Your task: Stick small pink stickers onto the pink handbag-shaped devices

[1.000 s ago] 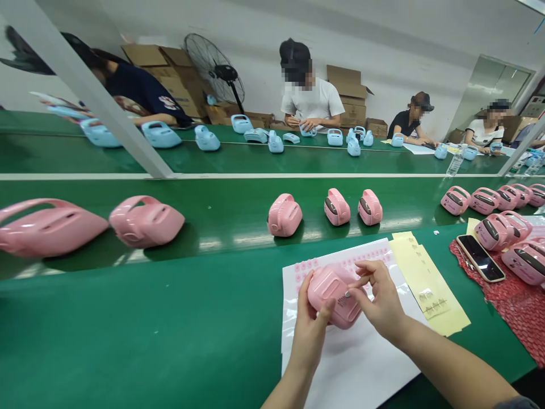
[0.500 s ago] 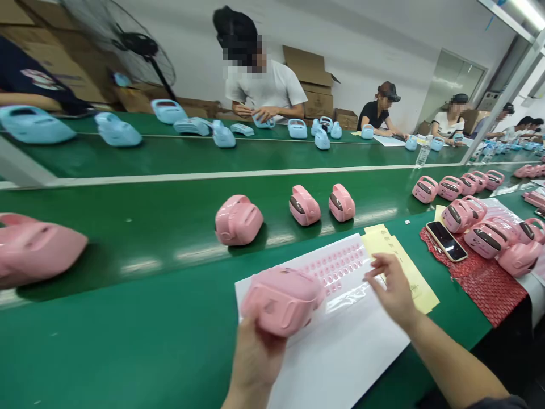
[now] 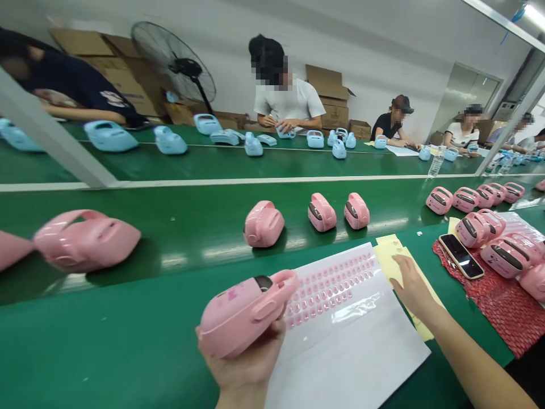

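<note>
Head view: we grip a pink handled device (image 3: 238, 315) tilted in our left hand (image 3: 249, 363) over the left edge of a white sheet (image 3: 340, 358) dotted with pink on the green surface (image 3: 128, 352), while our right hand (image 3: 412, 287), open and loosely curved, is at the yellow papers (image 3: 386, 255).

One head-worn camera looks forward and down from above and behind the person's fingers (image 3: 405, 268), close to them; its wide view runs past them across the green table (image 3: 128, 341) to the pale wall (image 3: 361, 34) well beyond.
</note>
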`<state>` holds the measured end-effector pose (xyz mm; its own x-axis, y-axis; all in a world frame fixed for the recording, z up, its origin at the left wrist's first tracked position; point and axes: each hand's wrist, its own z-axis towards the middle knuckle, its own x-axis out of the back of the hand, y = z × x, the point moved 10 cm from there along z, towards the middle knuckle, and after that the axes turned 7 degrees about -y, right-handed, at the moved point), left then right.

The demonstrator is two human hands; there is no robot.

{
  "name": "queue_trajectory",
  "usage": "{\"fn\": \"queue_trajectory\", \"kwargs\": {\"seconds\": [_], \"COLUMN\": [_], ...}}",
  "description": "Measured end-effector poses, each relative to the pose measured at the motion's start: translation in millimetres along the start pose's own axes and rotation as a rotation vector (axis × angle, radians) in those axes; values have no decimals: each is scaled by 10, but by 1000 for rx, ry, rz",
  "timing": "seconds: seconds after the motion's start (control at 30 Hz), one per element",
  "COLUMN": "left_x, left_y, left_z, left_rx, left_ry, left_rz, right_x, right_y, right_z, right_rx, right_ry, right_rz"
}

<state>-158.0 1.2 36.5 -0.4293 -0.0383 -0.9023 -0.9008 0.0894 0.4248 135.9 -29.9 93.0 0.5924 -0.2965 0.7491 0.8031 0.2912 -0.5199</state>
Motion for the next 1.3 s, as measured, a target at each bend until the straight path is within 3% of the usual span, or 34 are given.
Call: {"fn": "queue_trajectory", "kwargs": {"seconds": [0.1,0.2,0.3,0.4,0.6,0.73,0.9,1.0,1.07,1.13,1.3], "left_x": [146,266,327,287,279,265,225,229,238,260,317], "left_y": [200,362,400,415,331,319,311,274,241,192,79], "left_z": [17,28,50,77,97,87,66,58,52,47,37], "left_rx": [-107,-206,-231,-264,-221,-211,-213,-197,-190,-181,-169], "left_ry": [51,117,141,48,-69,-108,-146,-136,-125,-99,-42], "left_rz": [25,-73,-119,-99,-188,-204,-224,-243,-233,-226,-215], "right_x": [-548,-1173,-1707,-1971,-1977,-2020,-1757,-1565,-1509,-1459,-1343], "right_y": [-646,-1137,-1312,-1305,-1195,-1195,-1249,-1279,-1369,-1537,-1679], "right_z": [388,704,913,959,939,941,930,918,873,820,746], "right_rx": [239,354,333,310,299,284,203,5,-135,-189,-229], "right_ry": [-191,-338,-430,-451,-343,-370,-225,-175,-211,-286,-317], "right_rz": [178,239,120,34,98,180,461,807,1075,1198,1182]}}
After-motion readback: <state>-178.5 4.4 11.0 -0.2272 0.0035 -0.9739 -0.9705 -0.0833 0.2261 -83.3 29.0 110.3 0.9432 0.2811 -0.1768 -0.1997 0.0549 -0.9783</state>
